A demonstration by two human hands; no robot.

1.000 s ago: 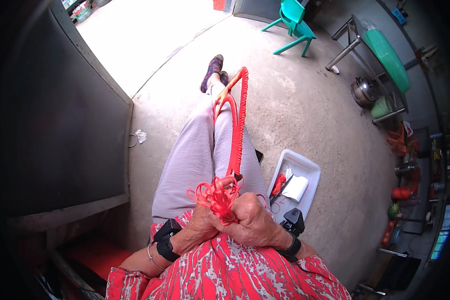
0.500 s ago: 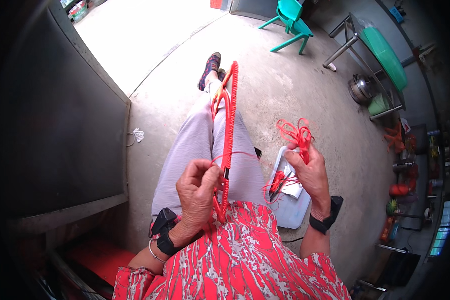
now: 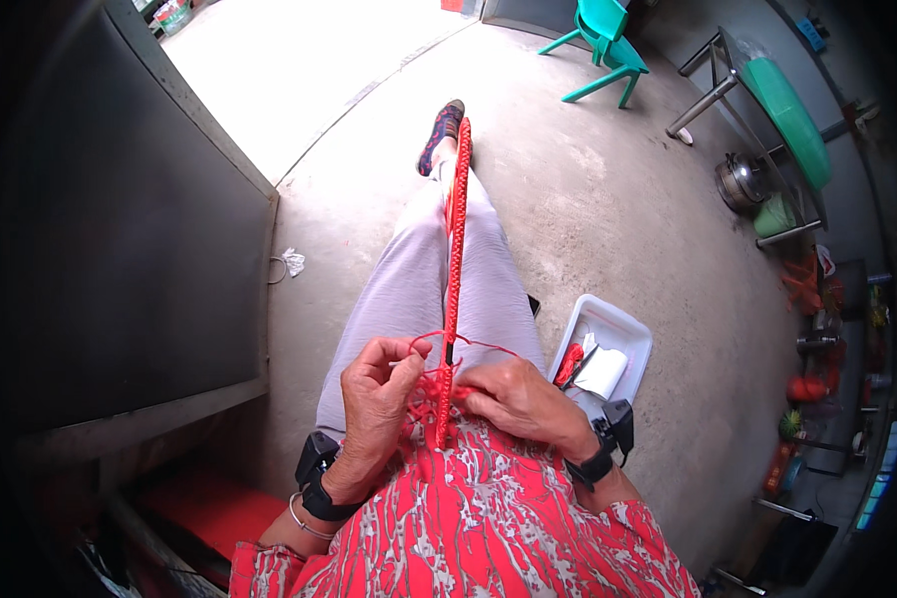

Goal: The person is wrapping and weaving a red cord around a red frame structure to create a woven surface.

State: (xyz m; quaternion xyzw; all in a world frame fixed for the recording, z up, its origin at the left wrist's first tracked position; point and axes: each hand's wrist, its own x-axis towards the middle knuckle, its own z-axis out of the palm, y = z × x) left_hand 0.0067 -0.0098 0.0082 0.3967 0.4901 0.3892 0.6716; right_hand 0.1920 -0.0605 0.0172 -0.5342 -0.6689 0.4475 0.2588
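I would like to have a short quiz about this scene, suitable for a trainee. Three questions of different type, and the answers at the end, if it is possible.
1. Multiple choice. What lies in the white tray?
A) a green chair
B) a white roll
C) a metal pot

2. True or false. On the red-wrapped frame, a short dark stretch shows between the left hand and the right hand.

3. Short answer. What colour is the cord at the left hand?

Key: 1. B; 2. True; 3. Red.
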